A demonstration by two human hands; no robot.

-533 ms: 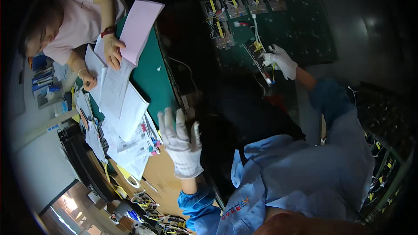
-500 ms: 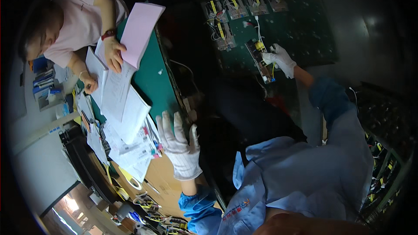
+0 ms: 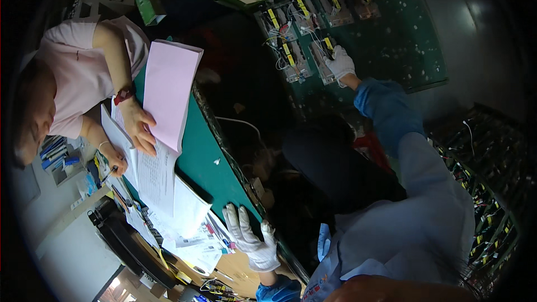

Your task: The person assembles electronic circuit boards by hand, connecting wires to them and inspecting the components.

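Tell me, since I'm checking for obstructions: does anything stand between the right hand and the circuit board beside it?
Nothing visible does: the right hand overlaps the right side of the circuit board; the exact contact is hidden.

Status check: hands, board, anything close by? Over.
Right hand at board, grip unclear. Left hand open, fingers spread, by green desk edge. Neighbouring unit close on board's left.
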